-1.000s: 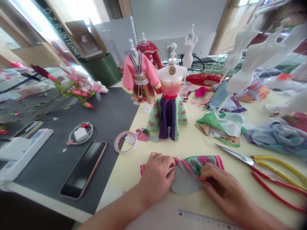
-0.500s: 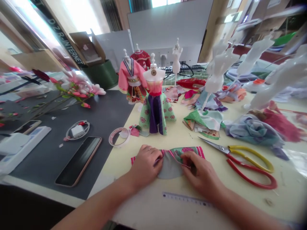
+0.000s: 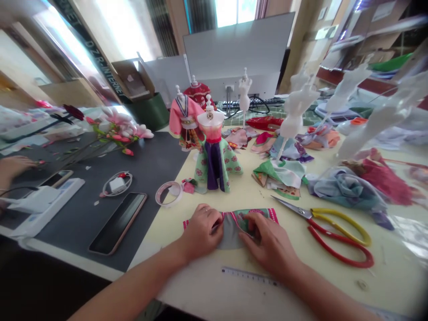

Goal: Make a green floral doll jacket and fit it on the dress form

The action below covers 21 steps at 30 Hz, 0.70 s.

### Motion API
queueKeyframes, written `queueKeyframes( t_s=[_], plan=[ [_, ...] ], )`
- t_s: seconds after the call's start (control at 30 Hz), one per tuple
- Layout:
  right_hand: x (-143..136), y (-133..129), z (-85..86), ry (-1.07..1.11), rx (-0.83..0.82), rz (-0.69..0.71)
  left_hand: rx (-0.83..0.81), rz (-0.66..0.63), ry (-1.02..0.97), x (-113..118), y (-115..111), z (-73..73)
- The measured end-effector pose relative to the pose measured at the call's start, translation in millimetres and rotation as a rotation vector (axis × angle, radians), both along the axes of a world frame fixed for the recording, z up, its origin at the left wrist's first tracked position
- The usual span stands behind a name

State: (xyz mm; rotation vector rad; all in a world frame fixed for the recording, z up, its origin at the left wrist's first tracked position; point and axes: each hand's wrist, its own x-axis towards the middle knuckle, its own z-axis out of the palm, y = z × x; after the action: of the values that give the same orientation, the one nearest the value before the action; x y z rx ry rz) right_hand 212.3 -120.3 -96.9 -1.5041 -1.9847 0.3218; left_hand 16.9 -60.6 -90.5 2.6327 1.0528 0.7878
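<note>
A small piece of cloth lies on the pale tabletop between my hands, its plain grey side partly showing. Green patterned fabric and pink trim with white dots run along its upper part. My left hand has its fingers closed on the cloth's left part, and the fingertips are mostly hidden. On the other side, my right hand pinches the dotted trim between thumb and fingers. A short ruler lies just below the cloth. Scissors with one yellow and one red handle rest to the right, blades apart.
Behind the cloth stands a mini dress form in a green and purple outfit. Fabric scraps and white dress forms fill the right. At left are a tape roll, a phone and another person's hand.
The view has tilted up slightly. My right hand has come a little nearer my left, covering more of the grey side. Another person's hand has appeared at the left edge.
</note>
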Motion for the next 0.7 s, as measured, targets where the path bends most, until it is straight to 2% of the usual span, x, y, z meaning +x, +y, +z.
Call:
queueKeyframes(
  t_s=[0.23, 0.53, 0.7],
  plan=[
    [-12, 0, 2.3, -0.13, 0.059, -0.048, -0.075, 0.033, 0.087, 6, -9, 9.7],
    [-13, 5, 4.7, 0.017, 0.035, -0.127, -0.127, 0.107, 0.07, 1, -9, 15.8],
    [-7, 11, 19.1, 0.083, 0.036, -0.113, -0.153, 0.118, -0.013, -3, -8, 25.6]
  ],
)
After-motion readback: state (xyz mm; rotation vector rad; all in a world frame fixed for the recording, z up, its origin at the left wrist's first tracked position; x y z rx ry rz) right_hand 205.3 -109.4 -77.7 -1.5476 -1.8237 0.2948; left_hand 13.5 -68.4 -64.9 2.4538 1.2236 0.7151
